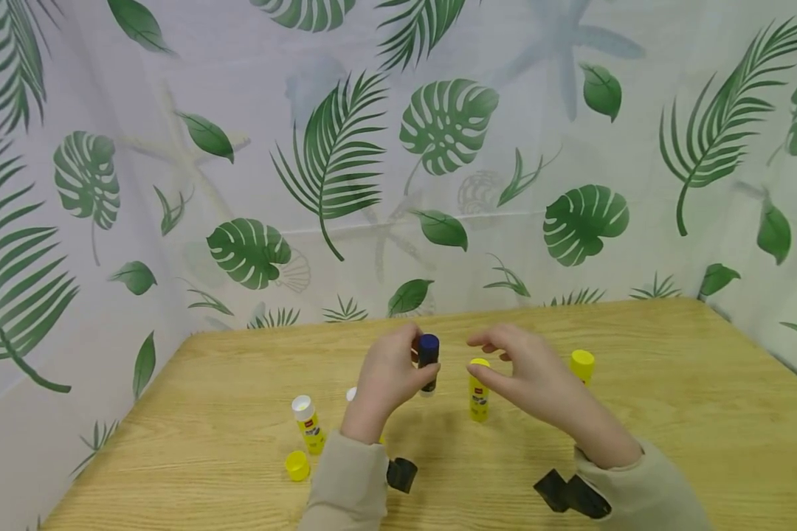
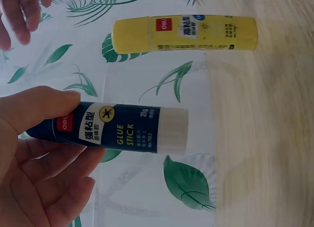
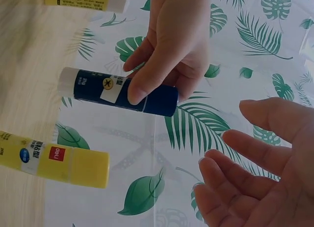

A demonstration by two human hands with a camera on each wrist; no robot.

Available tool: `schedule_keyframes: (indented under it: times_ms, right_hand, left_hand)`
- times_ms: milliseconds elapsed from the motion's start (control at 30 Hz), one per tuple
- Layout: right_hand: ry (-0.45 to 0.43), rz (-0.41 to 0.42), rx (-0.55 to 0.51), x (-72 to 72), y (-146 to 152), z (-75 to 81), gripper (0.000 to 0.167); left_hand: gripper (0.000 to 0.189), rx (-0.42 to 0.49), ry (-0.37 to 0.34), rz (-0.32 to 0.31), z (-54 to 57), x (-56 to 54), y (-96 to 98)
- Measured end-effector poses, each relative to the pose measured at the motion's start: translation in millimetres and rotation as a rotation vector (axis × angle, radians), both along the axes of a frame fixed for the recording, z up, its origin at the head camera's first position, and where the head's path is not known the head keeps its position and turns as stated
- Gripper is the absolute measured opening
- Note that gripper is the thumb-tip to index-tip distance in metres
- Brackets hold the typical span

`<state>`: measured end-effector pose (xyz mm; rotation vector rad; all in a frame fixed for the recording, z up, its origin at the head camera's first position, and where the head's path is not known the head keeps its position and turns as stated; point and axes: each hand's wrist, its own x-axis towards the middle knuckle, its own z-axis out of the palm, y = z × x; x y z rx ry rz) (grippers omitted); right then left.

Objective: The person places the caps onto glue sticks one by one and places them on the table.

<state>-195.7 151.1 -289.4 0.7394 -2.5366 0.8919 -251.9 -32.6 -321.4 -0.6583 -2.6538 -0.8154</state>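
Observation:
My left hand (image 1: 387, 369) pinches a dark blue glue stick (image 2: 130, 126) between thumb and fingers. It is held upright, blue cap at the top and white base below. To its right, a capped yellow glue stick (image 1: 479, 402) stands upright on the table. My right hand (image 1: 531, 376) is beside that stick with nothing in its grasp; its thumb overlaps the yellow cap in the head view. Seen from the right wrist, its fingers (image 3: 235, 178) are spread and loosely bent, apart from both sticks.
Left of my left forearm stands an uncapped yellow glue stick (image 1: 311, 431), with a loose yellow cap (image 1: 297, 466) near its foot. A white top (image 1: 351, 394) peeks out behind my left hand. Beyond my right wrist is another yellow-capped stick (image 1: 581, 365). A leaf-patterned curtain (image 1: 345, 184) backs the wooden table (image 1: 206, 428).

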Motion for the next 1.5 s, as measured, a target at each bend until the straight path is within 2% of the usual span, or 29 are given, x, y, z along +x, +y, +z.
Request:
schedule_keyframes:
  times_ms: [400,733,967,1500]
  right_hand:
    - [-0.011,-0.004,0.023,-0.7,-1.4,-1.4,0.022]
    - [-0.038,0.007,0.030,-0.2,-2.0,-0.6,0.022]
    - [-0.037,0.016,0.026,-0.4,-2.4,-1.3,0.022]
    - [-0.049,0.022,0.037,0.4,-2.0,-1.6,0.021]
  left_hand:
    - [0.030,-0.119,-0.071,0.023,-10.8,-4.0,8.8]
    - [0.029,-0.183,-0.118,0.015,-17.8,-8.3,9.2]
    - [0.030,-0.172,-0.179,0.008,-20.6,-9.6,7.8]
    - [0.029,-0.163,-0.226,-0.027,-20.7,-10.5,7.0]
